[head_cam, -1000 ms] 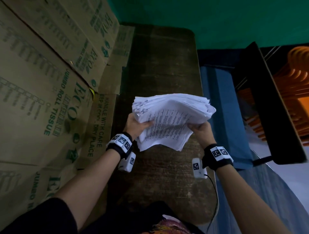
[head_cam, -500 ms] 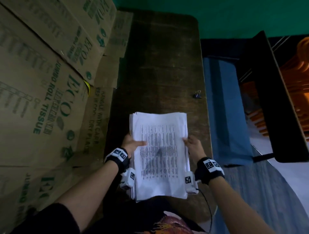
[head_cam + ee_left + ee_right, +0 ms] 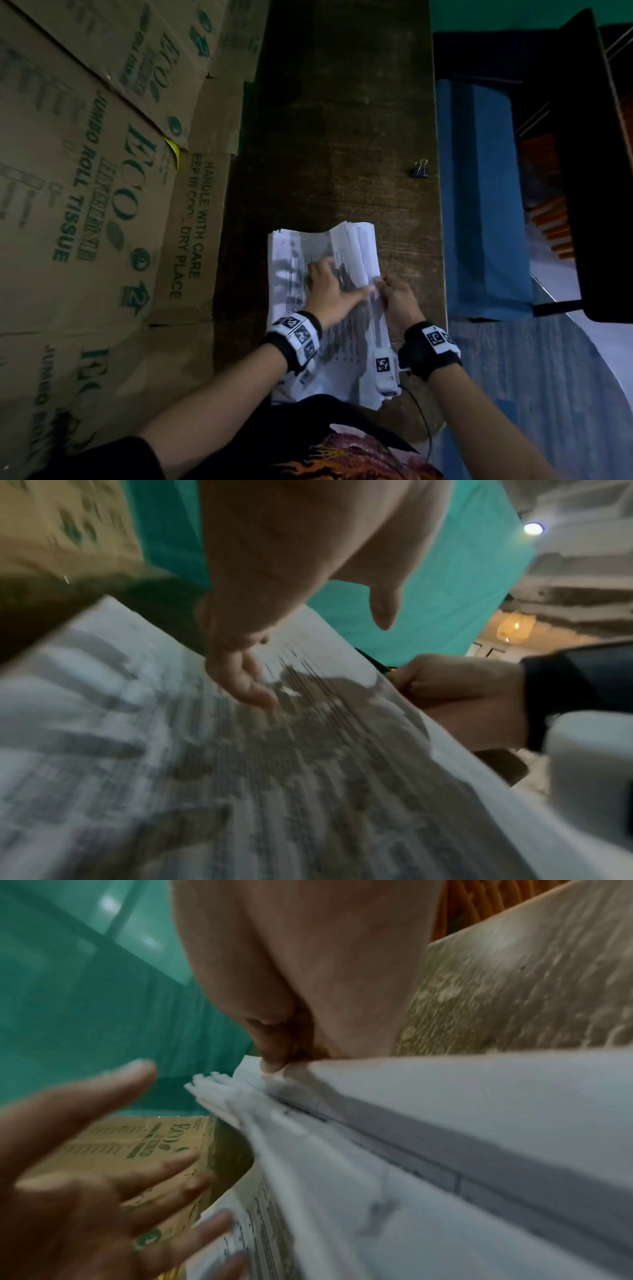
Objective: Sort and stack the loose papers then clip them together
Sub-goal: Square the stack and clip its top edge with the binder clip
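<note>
A stack of printed white papers (image 3: 291, 260) lies on the near end of a dark wooden table (image 3: 342, 102). My left hand (image 3: 329, 284) lies flat on top of it with the fingers spread; the left wrist view shows its fingertips (image 3: 250, 685) touching the top sheet (image 3: 154, 750). At the stack's right edge, my right hand (image 3: 390, 294) pinches several sheets and lifts them, so that side curls up. In the right wrist view the thumb (image 3: 274, 1056) presses on the raised paper edges (image 3: 445, 1118). A small black binder clip (image 3: 420, 169) sits alone by the table's right edge, beyond the stack.
Large printed cardboard boxes (image 3: 85, 205) stand tight against the table's left side. To the right, past the table edge, are a blue surface (image 3: 479, 205) and a dark board (image 3: 589, 171). The far half of the table shows bare wood.
The stack, held up in both hands a second ago, now lies on the table. My left hand has moved onto its top and my right hand has lifted the right-edge sheets.
</note>
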The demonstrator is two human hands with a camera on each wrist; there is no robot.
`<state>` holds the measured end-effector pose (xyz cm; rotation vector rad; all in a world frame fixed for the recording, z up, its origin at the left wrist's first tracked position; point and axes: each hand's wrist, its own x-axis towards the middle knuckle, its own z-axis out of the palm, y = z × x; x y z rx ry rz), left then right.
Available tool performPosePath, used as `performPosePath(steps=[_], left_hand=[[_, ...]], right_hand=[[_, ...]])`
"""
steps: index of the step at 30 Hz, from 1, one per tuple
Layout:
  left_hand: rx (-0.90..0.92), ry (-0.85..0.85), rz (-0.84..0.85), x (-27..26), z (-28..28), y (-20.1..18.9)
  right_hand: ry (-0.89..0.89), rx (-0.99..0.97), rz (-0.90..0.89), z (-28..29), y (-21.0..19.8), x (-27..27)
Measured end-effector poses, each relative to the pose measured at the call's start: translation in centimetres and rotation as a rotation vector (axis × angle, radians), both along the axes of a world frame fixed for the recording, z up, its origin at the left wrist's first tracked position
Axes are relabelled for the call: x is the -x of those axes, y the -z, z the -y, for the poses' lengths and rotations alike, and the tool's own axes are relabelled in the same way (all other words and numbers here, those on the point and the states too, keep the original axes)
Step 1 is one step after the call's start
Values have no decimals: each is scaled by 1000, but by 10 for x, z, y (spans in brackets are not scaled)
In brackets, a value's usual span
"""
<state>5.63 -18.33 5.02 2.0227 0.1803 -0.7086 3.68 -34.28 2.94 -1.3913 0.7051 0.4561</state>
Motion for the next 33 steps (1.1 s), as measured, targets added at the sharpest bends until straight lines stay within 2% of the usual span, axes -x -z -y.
performPosePath(steps=[3,6,10,14,16,19,21,24,28,33], left_hand=[[-32,-22,-140,-3,21,9],[-87,-12,-140,-6,24,17],[-70,-31,-82,-10,20,20],[-83,-12,-38,-10,20,12],[-143,15,3,-9,21,7],[-159,18,19,-8,23,7],[-157,14,12,-8,25,7],[-233,36,21,-7,27,6],[-379,60,35,-6,33,10],[-423,46,-5,-2,48,16]], right_hand=[[81,-106,-13,-2,-2,0],[41,-90,-5,-4,1,0],[27,-40,10,-8,3,-2],[-185,138,9,-10,7,-1],[-228,157,-16,-10,4,1],[-146,31,-55,-8,-7,6],[-161,-32,-13,-5,-10,10],[-265,180,30,-2,-2,11],[-178,324,84,9,-7,14],[-133,517,201,33,-31,22]])
